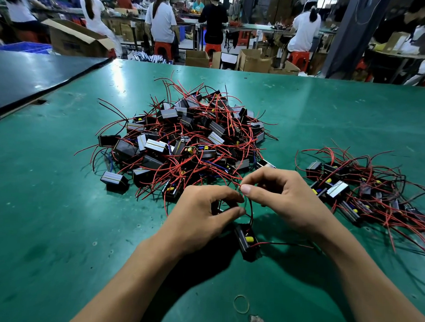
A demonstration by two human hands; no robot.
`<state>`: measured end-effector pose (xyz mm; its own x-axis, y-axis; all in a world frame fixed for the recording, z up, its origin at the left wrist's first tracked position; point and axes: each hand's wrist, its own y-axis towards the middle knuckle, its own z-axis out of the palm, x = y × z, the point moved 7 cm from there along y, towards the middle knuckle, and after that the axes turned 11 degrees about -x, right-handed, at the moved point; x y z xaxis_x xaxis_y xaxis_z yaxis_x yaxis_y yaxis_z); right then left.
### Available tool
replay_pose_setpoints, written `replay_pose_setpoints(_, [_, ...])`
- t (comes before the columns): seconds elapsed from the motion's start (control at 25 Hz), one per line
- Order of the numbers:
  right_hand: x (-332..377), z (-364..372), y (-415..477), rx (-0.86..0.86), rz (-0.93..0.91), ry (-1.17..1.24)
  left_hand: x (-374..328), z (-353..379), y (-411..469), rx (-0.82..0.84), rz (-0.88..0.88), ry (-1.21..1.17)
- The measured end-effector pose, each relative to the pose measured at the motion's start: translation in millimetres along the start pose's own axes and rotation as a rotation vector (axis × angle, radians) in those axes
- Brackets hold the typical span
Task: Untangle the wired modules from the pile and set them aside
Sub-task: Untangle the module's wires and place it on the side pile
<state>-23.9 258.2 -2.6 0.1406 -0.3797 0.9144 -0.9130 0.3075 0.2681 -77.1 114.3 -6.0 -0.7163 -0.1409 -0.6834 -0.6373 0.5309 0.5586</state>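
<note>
Head view: green table (59,227) bearing the pile (183,140), seated workers (161,19) behind.

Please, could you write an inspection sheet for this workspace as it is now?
Surface: green table, scuffed, with a worn spot at the near edge.
Job's things: large tangled pile at centre; smaller set-aside group at right; one black module below the hands.
Clutter: rubber band near the front edge.
Grips: left hand and right hand both pinch the module's wires.
Cables: red and black, tangled through both heaps.
Surroundings: people at benches, cardboard boxes, red stools.
</note>
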Motion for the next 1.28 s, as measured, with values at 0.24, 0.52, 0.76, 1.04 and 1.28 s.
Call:
replay_pose_setpoints(0.24, [-0.2, 2.1, 1.0, 0.009, 0.009, 0.008, 1.6, 11.4, -3.8, 0.134, 0.011, -0.01])
replay_pose_setpoints(0.52, [4.3, 0.1, 1.6, -0.019, -0.003, 0.051, 8.6, -6.3, 2.4, -0.109, -0.031, 0.006])
replay_pose_setpoints(0.76, [5.2, -1.5, 1.5, -0.061, 0.006, 0.056, 15.4, -13.1, 1.2, -0.206, -0.153, -0.087])
replay_pose_setpoints(1.04, [-0.9, 9.7, -0.8, -0.083, 0.031, 0.095, 13.8, -15.3, 0.5, -0.26, -0.215, -0.132])
replay_pose_setpoints(1.28, [-4.0, 10.0, -0.3, -0.075, 0.045, 0.101, 16.3, -17.5, 0.6, -0.269, -0.256, -0.136])
